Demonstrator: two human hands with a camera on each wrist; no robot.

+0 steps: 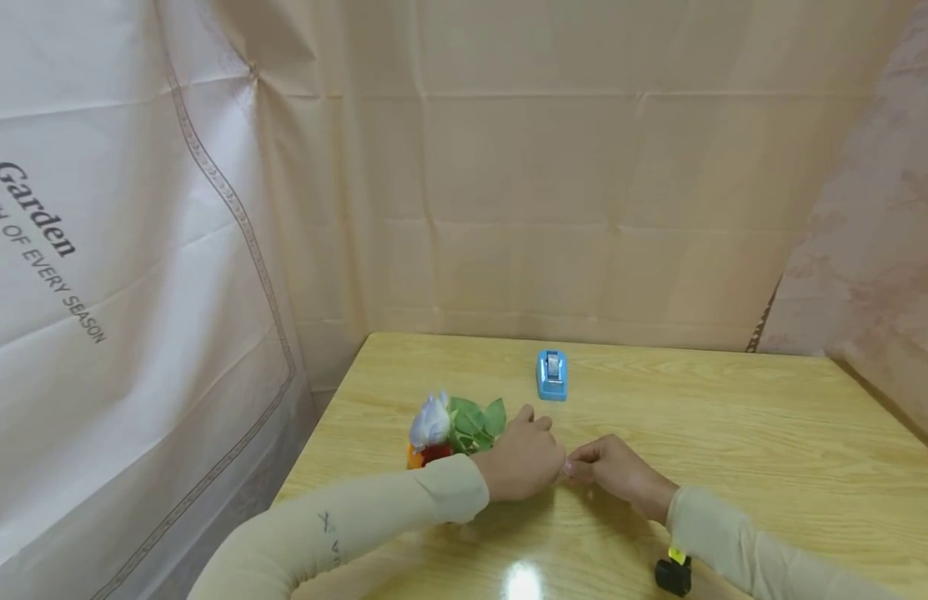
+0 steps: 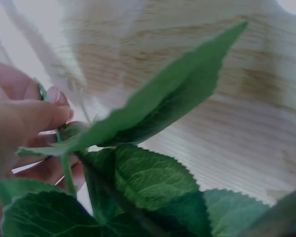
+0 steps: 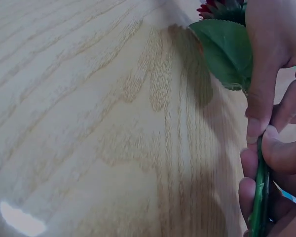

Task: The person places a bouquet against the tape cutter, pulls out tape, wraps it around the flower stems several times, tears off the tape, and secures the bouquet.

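Pinching green stems (image 3: 258, 205) are the left hand (image 1: 524, 458) and right hand (image 1: 619, 473).

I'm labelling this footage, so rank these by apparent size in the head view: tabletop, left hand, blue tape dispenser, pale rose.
1. Tabletop
2. Left hand
3. Blue tape dispenser and pale rose: too alike to rank

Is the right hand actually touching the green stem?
Touching. The right wrist view shows the right hand gripping the green stem, thumb on one side and fingers on the other.
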